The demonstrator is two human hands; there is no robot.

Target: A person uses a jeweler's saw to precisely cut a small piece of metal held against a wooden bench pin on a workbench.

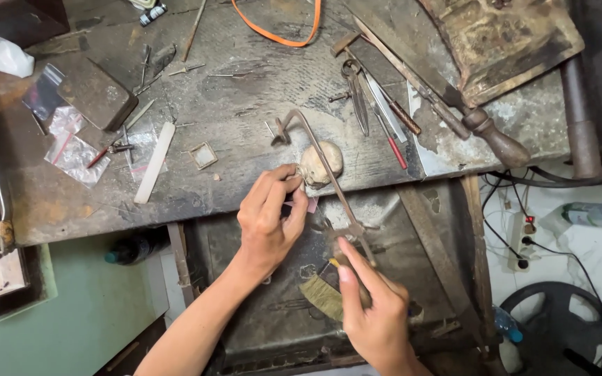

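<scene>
My right hand (374, 306) grips the jeweller's saw (325, 174) by its handle, while my left hand (269, 219) pinches a small piece just beside its blade.

A single head-worn view looks almost straight down from above and behind the left hand (269, 219) and right hand (371, 310), close enough that both forearms enter from the bottom edge; the workbench (245, 104) fills the frame beyond the hands, the floor (573, 251) right of them
</scene>
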